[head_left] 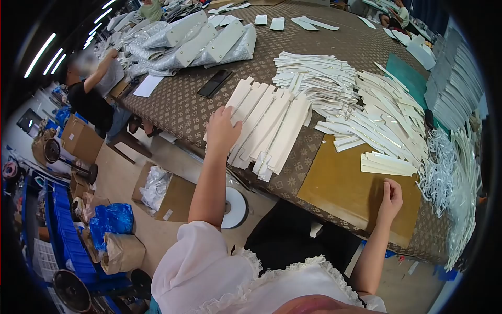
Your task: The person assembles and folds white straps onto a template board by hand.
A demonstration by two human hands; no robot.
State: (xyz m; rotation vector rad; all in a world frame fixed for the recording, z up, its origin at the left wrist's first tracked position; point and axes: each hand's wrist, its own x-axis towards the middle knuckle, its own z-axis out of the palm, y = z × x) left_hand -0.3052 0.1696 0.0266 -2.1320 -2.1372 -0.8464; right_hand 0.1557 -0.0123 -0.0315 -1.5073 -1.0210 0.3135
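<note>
My left hand (224,128) lies with its fingers spread on the left edge of a neat row of cream flat strips (269,125), stacked in overlapping bundles at the table's near edge. Over the brown board (340,178) is my right hand (389,199), its fingers curled in, with nothing showing in them. Just beyond it, a small bundle of white strips (387,164) lies across the board's far edge. Larger loose heaps of white strips (316,78) and gold-lined strips (389,115) spread behind the board.
A black phone (215,83) rests on the patterned tablecloth (172,112). Bubble-wrapped pieces with white panels (193,42) pile up at the far left. White cords (444,172) hang at the right edge. A person (91,94) works at the left, near cardboard boxes (81,137).
</note>
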